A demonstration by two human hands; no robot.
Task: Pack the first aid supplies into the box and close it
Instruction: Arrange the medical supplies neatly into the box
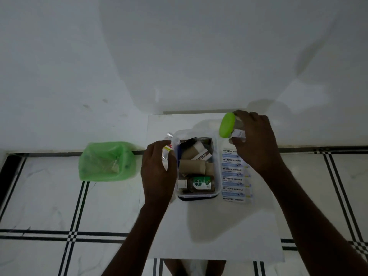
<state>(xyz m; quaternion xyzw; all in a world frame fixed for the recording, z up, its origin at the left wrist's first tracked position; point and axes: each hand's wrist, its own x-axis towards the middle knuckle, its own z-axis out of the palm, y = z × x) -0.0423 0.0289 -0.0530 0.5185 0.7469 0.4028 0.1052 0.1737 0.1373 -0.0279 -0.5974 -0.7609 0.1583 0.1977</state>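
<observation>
A clear plastic box [196, 196] stands open in the middle of a small white table [219, 236]. Inside lie brown bandage rolls [192, 166], a brown Dettol bottle [197, 183] and a povidone carton [205, 156]. My left hand [157, 172] grips a small clear-wrapped packet [166, 150] just left of the box. My right hand [256, 144] holds a jar with a green lid [227, 125], tipped on its side above the table right of the box. A strip of antiseptic bandages [233, 176] lies flat along the box's right side.
A green plastic bag [107, 161] lines a small bin on the floor to the left of the table. A white wall rises right behind the table. The floor has white tiles with black lines. My feet show under the table's near edge.
</observation>
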